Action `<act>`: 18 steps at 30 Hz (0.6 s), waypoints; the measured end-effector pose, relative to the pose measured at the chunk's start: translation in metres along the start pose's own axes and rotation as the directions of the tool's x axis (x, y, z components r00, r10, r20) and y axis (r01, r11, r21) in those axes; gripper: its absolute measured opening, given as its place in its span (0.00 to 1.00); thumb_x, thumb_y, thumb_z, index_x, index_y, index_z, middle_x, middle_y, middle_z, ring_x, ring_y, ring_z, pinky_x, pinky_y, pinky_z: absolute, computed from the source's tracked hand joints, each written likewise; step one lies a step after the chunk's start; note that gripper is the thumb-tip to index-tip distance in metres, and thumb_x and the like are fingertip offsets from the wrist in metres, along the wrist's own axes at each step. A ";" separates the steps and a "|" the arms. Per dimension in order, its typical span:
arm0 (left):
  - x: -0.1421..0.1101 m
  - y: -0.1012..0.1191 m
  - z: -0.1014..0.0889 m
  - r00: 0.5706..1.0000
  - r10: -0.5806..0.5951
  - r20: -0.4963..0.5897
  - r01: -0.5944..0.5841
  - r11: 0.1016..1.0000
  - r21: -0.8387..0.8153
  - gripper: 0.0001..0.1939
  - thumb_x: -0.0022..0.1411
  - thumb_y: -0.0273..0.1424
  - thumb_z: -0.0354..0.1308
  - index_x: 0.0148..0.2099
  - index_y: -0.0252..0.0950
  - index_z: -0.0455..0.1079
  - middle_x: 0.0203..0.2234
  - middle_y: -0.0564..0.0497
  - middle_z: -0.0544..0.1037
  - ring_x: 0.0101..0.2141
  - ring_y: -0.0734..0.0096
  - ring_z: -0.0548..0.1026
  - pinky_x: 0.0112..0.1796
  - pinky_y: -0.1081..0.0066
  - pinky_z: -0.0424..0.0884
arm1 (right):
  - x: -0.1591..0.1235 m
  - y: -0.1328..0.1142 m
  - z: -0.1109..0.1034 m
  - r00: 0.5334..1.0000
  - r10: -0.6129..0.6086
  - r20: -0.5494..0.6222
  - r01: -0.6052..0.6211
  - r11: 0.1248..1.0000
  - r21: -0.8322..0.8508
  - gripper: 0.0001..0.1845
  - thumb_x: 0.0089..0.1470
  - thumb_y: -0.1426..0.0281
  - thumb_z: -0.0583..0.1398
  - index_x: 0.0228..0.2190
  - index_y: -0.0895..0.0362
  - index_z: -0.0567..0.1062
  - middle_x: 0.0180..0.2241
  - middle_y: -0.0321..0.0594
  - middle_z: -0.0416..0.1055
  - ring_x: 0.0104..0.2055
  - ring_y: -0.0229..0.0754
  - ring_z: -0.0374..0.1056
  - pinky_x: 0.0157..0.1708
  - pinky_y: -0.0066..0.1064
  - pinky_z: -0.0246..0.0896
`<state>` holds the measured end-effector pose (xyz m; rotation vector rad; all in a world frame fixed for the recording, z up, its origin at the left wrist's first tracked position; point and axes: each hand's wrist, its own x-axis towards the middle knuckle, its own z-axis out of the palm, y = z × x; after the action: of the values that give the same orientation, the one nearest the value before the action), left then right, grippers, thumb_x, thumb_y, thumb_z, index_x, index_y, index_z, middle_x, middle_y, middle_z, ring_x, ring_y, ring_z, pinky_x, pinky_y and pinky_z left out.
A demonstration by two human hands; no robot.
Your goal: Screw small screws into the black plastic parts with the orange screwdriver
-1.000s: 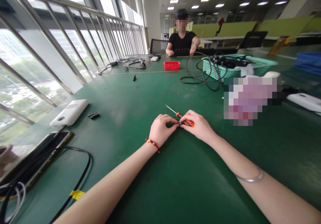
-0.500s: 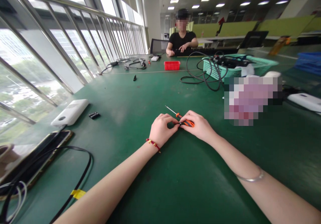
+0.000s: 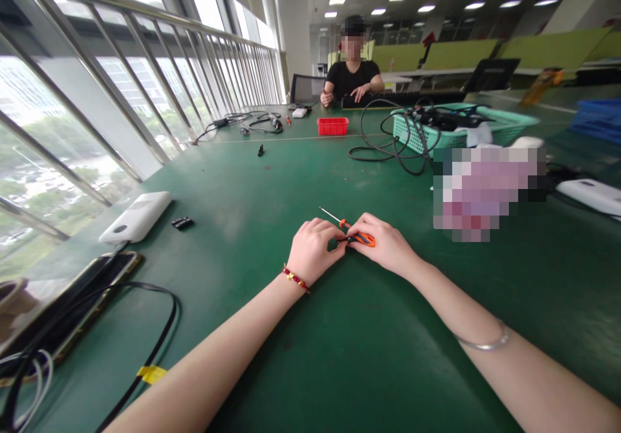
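Near the middle of the green table (image 3: 272, 355), my left hand (image 3: 311, 246) and my right hand (image 3: 385, 242) meet at the fingertips. My right hand is closed around a screwdriver (image 3: 367, 239) with an orange and black handle. Its thin metal shaft points away to the upper left, past my left fingers, and its tip touches nothing I can see. Between my left thumb and fingers is pinched a small dark piece (image 3: 346, 239), mostly hidden, whose kind I cannot make out. The right fingertips are right beside that piece.
On the left lie a white power bank (image 3: 138, 216), a small black part (image 3: 182, 223) and a phone (image 3: 92, 303) with cables. Farther back are a red bin (image 3: 332, 126), a green basket (image 3: 417, 138) with cables, and a person (image 3: 353, 77) seated across the table.
My hands have barely moved and keep their hold. Across the table, the person's hand on the left side has lifted slightly, and the dark object before them has shifted a little right.
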<state>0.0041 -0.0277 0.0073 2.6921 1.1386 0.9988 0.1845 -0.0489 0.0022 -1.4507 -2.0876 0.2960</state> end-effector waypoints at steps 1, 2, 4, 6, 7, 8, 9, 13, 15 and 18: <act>0.000 -0.001 0.000 1.000 0.021 -0.005 -0.021 1.000 0.009 0.02 0.54 0.29 0.59 0.31 0.38 0.73 0.30 0.54 0.79 0.34 0.69 0.72 0.37 0.68 0.66 | 0.000 -0.001 -0.001 1.000 -0.009 0.001 0.010 1.000 -0.017 0.06 0.52 0.67 0.59 0.34 0.52 0.73 0.37 0.34 0.67 0.34 0.37 0.67 0.32 0.27 0.58; 0.000 -0.001 0.000 0.999 0.040 -0.011 -0.040 0.999 0.016 0.02 0.54 0.29 0.59 0.31 0.38 0.73 0.30 0.54 0.79 0.33 0.69 0.72 0.37 0.68 0.66 | -0.001 -0.002 -0.002 1.000 -0.019 0.004 0.019 0.999 -0.037 0.06 0.52 0.66 0.59 0.34 0.52 0.73 0.37 0.34 0.67 0.34 0.36 0.67 0.31 0.27 0.58; 0.000 -0.002 -0.001 0.997 0.072 -0.016 -0.072 0.997 0.023 0.02 0.54 0.29 0.59 0.31 0.38 0.72 0.30 0.54 0.79 0.33 0.69 0.72 0.36 0.68 0.66 | -0.002 -0.003 -0.003 0.999 -0.036 0.014 0.037 0.996 -0.079 0.06 0.52 0.66 0.59 0.34 0.51 0.72 0.37 0.34 0.66 0.34 0.36 0.67 0.29 0.26 0.57; 0.000 -0.002 -0.002 0.995 0.094 -0.020 -0.094 0.995 0.024 0.02 0.54 0.29 0.59 0.31 0.37 0.72 0.30 0.54 0.78 0.33 0.69 0.72 0.36 0.68 0.66 | -0.002 -0.004 -0.004 0.999 -0.050 0.018 0.052 0.994 -0.101 0.05 0.53 0.67 0.58 0.35 0.51 0.72 0.38 0.34 0.66 0.34 0.36 0.67 0.28 0.26 0.56; 0.000 -0.002 -0.002 0.994 0.103 -0.024 -0.103 0.994 0.025 0.02 0.54 0.29 0.59 0.31 0.37 0.72 0.30 0.54 0.78 0.33 0.69 0.72 0.36 0.68 0.65 | -0.002 -0.005 -0.005 0.998 -0.054 0.016 0.056 0.993 -0.101 0.05 0.53 0.67 0.58 0.35 0.51 0.72 0.38 0.34 0.66 0.34 0.36 0.67 0.28 0.26 0.56; 0.000 -0.002 -0.002 0.993 0.112 -0.029 -0.112 0.993 0.028 0.02 0.55 0.29 0.59 0.31 0.37 0.72 0.30 0.54 0.78 0.33 0.69 0.72 0.36 0.68 0.65 | -0.002 -0.005 -0.005 0.998 -0.056 0.012 0.057 0.994 -0.096 0.05 0.53 0.68 0.58 0.35 0.51 0.71 0.38 0.34 0.66 0.34 0.36 0.67 0.29 0.26 0.56; 0.000 -0.002 -0.002 0.992 0.120 -0.036 -0.119 0.992 0.030 0.02 0.55 0.29 0.58 0.31 0.37 0.72 0.30 0.54 0.78 0.33 0.69 0.72 0.35 0.68 0.65 | -0.002 -0.005 -0.005 0.998 -0.055 0.009 0.056 0.994 -0.093 0.05 0.53 0.68 0.58 0.35 0.51 0.71 0.38 0.34 0.66 0.34 0.35 0.67 0.29 0.25 0.56; 0.000 -0.002 -0.003 0.991 0.130 -0.044 -0.129 0.991 0.029 0.02 0.55 0.29 0.58 0.31 0.37 0.72 0.31 0.54 0.78 0.34 0.70 0.71 0.36 0.68 0.65 | -0.002 -0.005 -0.006 0.999 -0.051 0.017 0.052 0.991 -0.123 0.05 0.53 0.66 0.58 0.34 0.51 0.71 0.37 0.33 0.66 0.33 0.36 0.67 0.28 0.25 0.55; 0.000 -0.002 -0.003 0.991 0.131 -0.039 -0.130 0.991 0.023 0.02 0.55 0.29 0.58 0.31 0.37 0.72 0.31 0.54 0.78 0.34 0.70 0.71 0.36 0.68 0.65 | -0.002 -0.006 -0.006 0.999 -0.048 0.020 0.050 0.988 -0.144 0.05 0.53 0.65 0.57 0.34 0.51 0.71 0.37 0.33 0.66 0.33 0.36 0.67 0.27 0.25 0.55; 0.000 -0.002 -0.002 0.991 0.134 -0.026 -0.133 0.991 0.020 0.02 0.55 0.29 0.58 0.31 0.37 0.72 0.31 0.54 0.78 0.34 0.70 0.72 0.36 0.68 0.65 | -0.003 -0.007 -0.006 0.999 -0.041 0.024 0.044 0.986 -0.158 0.05 0.53 0.65 0.57 0.34 0.50 0.71 0.37 0.33 0.66 0.33 0.36 0.66 0.27 0.26 0.54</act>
<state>0.0015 -0.0267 0.0083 2.8097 0.9871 1.0513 0.1830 -0.0547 0.0092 -1.4966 -2.1989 0.1310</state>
